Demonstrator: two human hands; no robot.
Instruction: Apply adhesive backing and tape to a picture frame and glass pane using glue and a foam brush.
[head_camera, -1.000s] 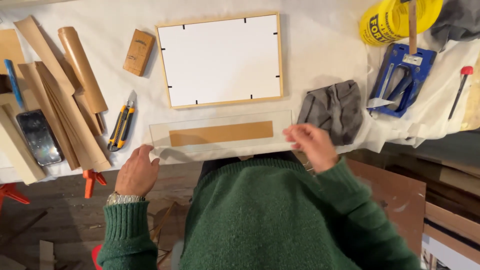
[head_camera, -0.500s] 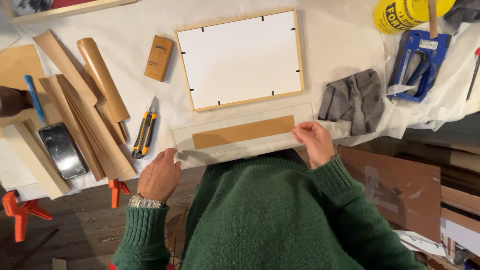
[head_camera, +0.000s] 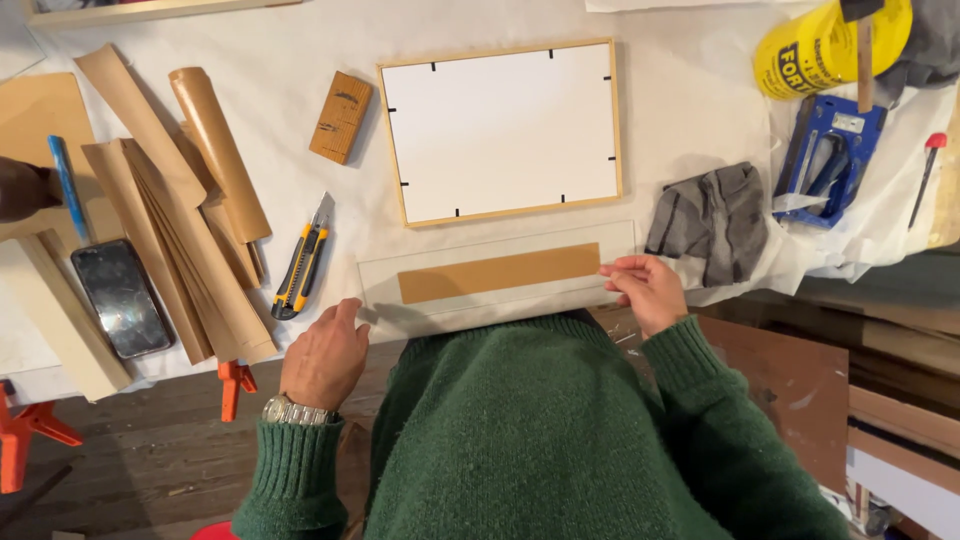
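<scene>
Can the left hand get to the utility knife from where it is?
Probably yes. The left hand rests at the near-left corner of the glass pane, and the yellow utility knife lies just beyond it on bare white cloth, nothing between. It would have to release the pane.

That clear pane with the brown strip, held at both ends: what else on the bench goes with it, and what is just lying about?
In hand:
clear pane with brown strip
left hand
right hand
wooden picture frame with white backing, just beyond the pane

Lying about:
yellow utility knife
grey folded cloth
small wooden block
dark phone
brown paper rolls
blue metal tool
</scene>
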